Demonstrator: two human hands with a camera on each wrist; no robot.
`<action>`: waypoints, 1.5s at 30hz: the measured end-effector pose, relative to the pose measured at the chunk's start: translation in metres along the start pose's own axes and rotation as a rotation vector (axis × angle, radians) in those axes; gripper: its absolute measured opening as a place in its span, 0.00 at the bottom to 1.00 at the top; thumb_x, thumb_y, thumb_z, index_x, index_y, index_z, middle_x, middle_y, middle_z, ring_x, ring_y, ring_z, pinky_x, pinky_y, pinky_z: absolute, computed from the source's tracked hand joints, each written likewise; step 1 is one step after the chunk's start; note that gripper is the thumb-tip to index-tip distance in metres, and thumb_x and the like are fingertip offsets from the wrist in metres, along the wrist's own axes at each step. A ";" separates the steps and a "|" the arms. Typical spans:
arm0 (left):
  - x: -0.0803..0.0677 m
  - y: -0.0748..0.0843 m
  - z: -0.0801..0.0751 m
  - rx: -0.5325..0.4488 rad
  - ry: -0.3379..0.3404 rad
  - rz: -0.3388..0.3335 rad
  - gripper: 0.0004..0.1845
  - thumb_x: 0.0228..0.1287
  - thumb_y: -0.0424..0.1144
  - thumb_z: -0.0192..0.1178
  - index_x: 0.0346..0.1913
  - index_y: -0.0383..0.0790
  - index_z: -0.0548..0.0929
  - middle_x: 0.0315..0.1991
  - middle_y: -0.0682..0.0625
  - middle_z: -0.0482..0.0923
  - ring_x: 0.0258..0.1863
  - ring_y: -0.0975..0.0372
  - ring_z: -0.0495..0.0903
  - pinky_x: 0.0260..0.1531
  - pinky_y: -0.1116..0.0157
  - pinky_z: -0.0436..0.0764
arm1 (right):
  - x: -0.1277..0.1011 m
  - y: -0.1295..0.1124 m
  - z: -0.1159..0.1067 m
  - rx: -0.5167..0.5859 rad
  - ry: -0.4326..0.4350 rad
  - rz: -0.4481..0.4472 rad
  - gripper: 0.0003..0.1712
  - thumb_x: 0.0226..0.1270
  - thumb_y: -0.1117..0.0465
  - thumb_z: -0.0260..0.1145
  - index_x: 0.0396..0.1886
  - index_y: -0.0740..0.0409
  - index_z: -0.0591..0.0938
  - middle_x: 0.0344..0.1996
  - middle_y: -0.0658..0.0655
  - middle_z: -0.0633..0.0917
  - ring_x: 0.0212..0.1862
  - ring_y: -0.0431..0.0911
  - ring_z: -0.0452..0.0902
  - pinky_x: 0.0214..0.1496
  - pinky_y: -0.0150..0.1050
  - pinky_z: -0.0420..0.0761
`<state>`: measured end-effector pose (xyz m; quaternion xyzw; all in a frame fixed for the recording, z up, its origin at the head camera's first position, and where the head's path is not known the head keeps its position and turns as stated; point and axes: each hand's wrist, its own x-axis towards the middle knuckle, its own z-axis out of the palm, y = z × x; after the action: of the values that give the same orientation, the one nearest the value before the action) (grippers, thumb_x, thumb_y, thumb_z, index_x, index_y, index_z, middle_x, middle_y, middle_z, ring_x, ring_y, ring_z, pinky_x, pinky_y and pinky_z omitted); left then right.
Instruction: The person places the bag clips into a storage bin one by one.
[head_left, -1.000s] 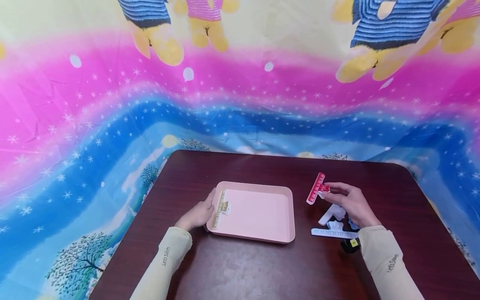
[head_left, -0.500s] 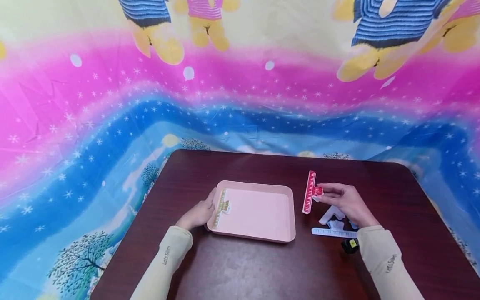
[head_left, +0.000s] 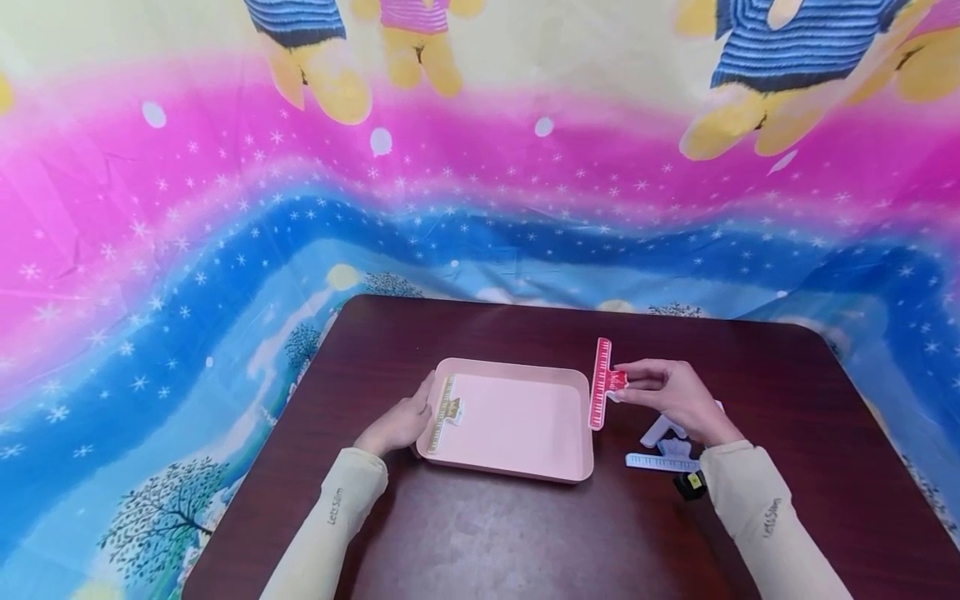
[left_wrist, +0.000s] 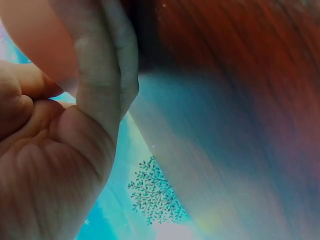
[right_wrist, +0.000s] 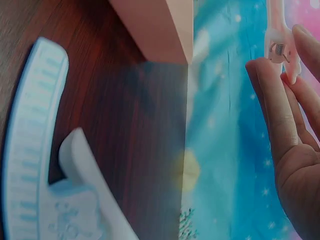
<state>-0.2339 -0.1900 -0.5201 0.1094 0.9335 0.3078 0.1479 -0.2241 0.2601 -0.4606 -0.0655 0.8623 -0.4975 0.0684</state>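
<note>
A pink rectangular tray (head_left: 517,425) sits on the table; my left hand (head_left: 393,425) grips its left edge. Inside, along that side, lies a gold piano-key page clip (head_left: 442,417). My right hand (head_left: 675,396) pinches the tab of a red piano-key page clip (head_left: 601,383), held nearly upright close to the tray's right rim. The right wrist view shows the spring of this red clip (right_wrist: 279,47) between thumb and fingers. Below the right hand lie a light blue page clip (head_left: 663,461) and a white clip (head_left: 660,430). In the left wrist view the fingers partly hide the tray (left_wrist: 42,40).
The dark wooden table (head_left: 480,533) has rounded far corners. Behind it hangs a patterned cloth (head_left: 480,192). A small black box with a yellow label (head_left: 690,485) shows beside the right sleeve.
My right hand has moved left with the red clip, bringing it to the tray's right side. The clip has turned more upright. My left hand stays at the tray's edge.
</note>
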 end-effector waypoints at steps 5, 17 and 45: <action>0.000 0.001 -0.001 -0.018 0.008 0.019 0.34 0.81 0.35 0.40 0.84 0.38 0.45 0.47 0.32 0.84 0.40 0.54 0.84 0.57 0.52 0.79 | 0.006 -0.009 0.011 0.001 -0.022 0.005 0.35 0.58 0.52 0.81 0.63 0.62 0.84 0.53 0.65 0.88 0.48 0.49 0.89 0.49 0.38 0.88; 0.002 0.000 0.001 0.002 0.020 0.020 0.34 0.81 0.36 0.40 0.84 0.38 0.46 0.42 0.33 0.84 0.38 0.55 0.84 0.54 0.53 0.80 | 0.017 -0.029 0.036 0.021 -0.072 -0.018 0.28 0.60 0.60 0.80 0.60 0.61 0.86 0.52 0.64 0.89 0.49 0.51 0.89 0.49 0.40 0.88; 0.000 -0.002 0.000 0.016 0.019 0.053 0.35 0.78 0.34 0.40 0.83 0.33 0.46 0.45 0.32 0.84 0.40 0.55 0.83 0.54 0.50 0.80 | 0.050 -0.059 0.086 0.012 -0.135 -0.090 0.22 0.52 0.63 0.84 0.49 0.60 0.90 0.43 0.59 0.91 0.44 0.51 0.90 0.51 0.45 0.87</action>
<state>-0.2345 -0.1916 -0.5213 0.1322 0.9341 0.3050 0.1298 -0.2548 0.1489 -0.4548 -0.1372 0.8489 -0.4996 0.1044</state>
